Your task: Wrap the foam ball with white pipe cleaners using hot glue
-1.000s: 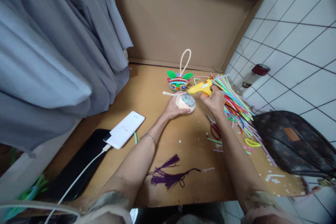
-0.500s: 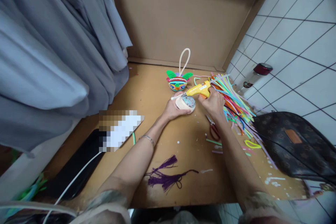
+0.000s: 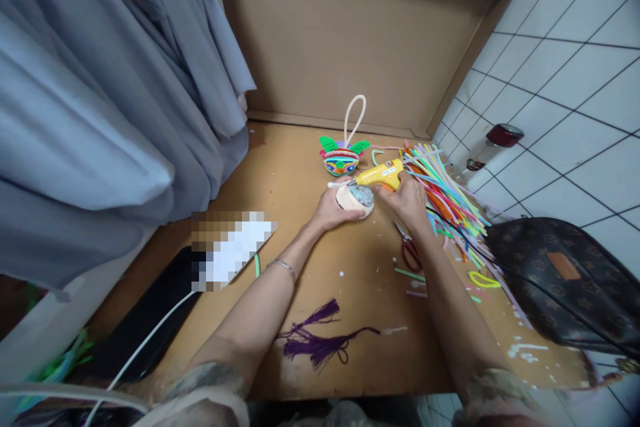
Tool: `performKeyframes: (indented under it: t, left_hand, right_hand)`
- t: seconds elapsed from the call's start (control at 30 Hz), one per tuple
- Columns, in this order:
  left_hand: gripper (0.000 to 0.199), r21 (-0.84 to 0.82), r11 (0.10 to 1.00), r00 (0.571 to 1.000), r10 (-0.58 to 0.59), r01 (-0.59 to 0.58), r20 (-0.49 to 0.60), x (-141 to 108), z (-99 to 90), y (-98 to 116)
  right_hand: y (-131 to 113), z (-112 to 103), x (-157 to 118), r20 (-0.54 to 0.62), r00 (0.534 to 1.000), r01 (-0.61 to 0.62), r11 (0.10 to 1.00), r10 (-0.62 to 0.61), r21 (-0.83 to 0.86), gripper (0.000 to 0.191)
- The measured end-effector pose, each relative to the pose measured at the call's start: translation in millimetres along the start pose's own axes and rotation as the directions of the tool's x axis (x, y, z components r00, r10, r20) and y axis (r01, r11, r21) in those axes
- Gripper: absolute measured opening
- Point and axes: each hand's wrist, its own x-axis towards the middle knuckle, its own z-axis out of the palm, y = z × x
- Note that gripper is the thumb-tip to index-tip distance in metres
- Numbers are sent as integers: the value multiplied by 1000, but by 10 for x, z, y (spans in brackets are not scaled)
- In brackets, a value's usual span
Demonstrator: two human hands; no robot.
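Note:
A cream-coloured rounded piece (image 3: 356, 201) with a bluish patch on top is gripped by my left hand (image 3: 331, 209), fingers wrapped round its side. My right hand (image 3: 407, 199) is closed on the handle of a yellow glue gun (image 3: 380, 175). The gun points left, its nozzle at the upper edge of the piece; whether it touches cannot be made out. Just behind the piece sits a colourful animal-head ornament (image 3: 341, 159) with green ears and a white loop (image 3: 355, 113) standing up from it.
Coloured pipe cleaners (image 3: 447, 193) lie right of the gun, near a dark patterned bag (image 3: 565, 280). Red-handled scissors (image 3: 411, 255) lie by my right forearm. Purple tassels (image 3: 315, 345) are at the front. A blurred-out white device (image 3: 240, 250) is at left, cardboard (image 3: 350, 40) behind.
The view has shifted slightly, so everything appears a little to the right and lower. Both hands keep their holds, with the nozzle still at the piece's upper edge.

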Motion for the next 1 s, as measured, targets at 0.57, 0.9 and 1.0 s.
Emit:
performKeyframes:
  t: [0.57, 0.9, 1.0]
  left_hand:
    - [88, 41, 999, 1000, 29, -29, 6, 5, -4, 17]
    - [89, 26, 1000, 1000, 7, -7, 7, -5, 0, 45]
    - [88, 23, 1000, 1000, 7, -7, 14, -3, 2, 38]
  right_hand:
    - [63, -13, 10, 10, 1000, -1, 998, 1, -57, 40]
    - [42, -15, 18, 18, 1000, -10, 999, 11, -34, 40]
    - [49, -27, 11, 20, 1000, -2, 999, 3, -32, 39]
